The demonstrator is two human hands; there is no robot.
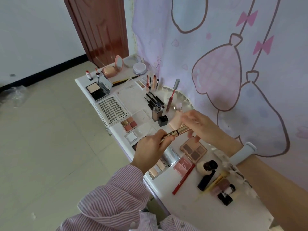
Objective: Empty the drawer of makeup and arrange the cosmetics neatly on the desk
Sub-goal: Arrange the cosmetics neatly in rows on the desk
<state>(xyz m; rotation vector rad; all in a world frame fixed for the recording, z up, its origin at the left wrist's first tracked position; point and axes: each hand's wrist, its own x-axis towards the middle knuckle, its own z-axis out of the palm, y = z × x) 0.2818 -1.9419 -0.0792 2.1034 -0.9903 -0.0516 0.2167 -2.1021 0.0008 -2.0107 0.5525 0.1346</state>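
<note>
Left hand (150, 148) pinches a gold tube (176, 132); the right hand's (199, 125) grip is blurred, so I cannot tell. Arranging seems underway; next, the tube likely needs a free spot on the counter (191, 207).

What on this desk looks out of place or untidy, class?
Several compacts lie open: the powder compact at the far corner and the brown eyeshadow palette near the hands. A red pencil lies askew beside loosely piled bottles. No spill or damage is visible.
</note>
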